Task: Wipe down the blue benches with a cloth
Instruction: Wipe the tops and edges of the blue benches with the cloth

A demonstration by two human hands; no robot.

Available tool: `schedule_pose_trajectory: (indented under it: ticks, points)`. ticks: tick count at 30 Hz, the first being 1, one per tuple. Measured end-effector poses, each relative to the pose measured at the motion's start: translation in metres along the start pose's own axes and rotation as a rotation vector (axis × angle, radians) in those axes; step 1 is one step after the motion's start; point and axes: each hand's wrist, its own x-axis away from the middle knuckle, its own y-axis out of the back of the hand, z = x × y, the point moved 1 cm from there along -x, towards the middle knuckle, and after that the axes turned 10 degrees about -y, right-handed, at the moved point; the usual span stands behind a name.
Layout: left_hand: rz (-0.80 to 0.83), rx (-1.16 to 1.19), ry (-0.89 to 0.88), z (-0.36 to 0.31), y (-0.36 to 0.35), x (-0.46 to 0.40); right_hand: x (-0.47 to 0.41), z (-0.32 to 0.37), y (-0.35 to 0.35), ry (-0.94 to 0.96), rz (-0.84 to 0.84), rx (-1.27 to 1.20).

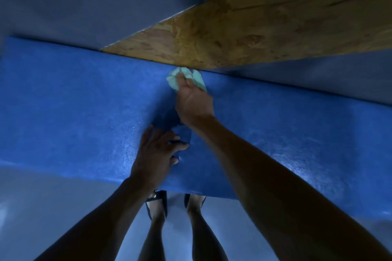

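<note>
Right arm: stretched forward and slightly left across the blue bench (74, 101), forearm bare, wrist near the middle of the seat.
Right hand (194, 104): reaches to the far edge of the bench, back of the hand up.
Right fingers: curled round a crumpled pale green cloth (198, 77) and clamped on it, pressing it against the bench top; the fingertips are hidden in the folds.
Left arm: comes up from the lower left, bent less, forearm bare.
Left hand (157, 152): rests palm down on the near half of the bench, close to the right forearm.
Left fingers (180, 146): spread loosely apart and lying on the surface, holding nothing.
Cloth position: at the back edge of the bench, just below the tip of a wooden board (265, 23) that slants in from the upper right; whether it touches the board cannot be told.
Bench: runs across the view from left to right, surface faintly glossy, grey wall (84, 0) behind it.
Count: one cloth, one bench in view, one board, two hands.
Below the bench: two legs, feet in dark sandals (156, 205) on a grey floor (42, 197).
</note>
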Motion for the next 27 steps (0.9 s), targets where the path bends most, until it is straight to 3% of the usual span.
schedule_pose_trajectory:
  ticks: [3,9,13,20,24,27]
  points:
    - [0.004,0.005,0.012,0.001,-0.002,0.0,0.002,-0.044,0.019,0.018,-0.054,0.077]
    - [0.019,0.033,0.028,0.003,-0.001,0.002,0.021,-0.157,0.05,-0.278,-0.152,0.156]
    - [0.035,0.05,-0.022,0.008,0.004,-0.001,0.031,-0.18,0.051,-0.397,-0.209,0.039]
    - [-0.182,0.083,-0.167,0.044,0.014,0.006,0.011,-0.086,0.009,-0.74,-0.266,-0.159]
    - [-0.249,0.003,-0.156,0.093,0.036,0.016,-0.007,0.019,-0.021,-0.627,-0.224,-0.113]
    - [-0.206,-0.115,-0.092,0.131,0.055,0.02,-0.011,0.086,-0.035,-0.397,-0.237,-0.096]
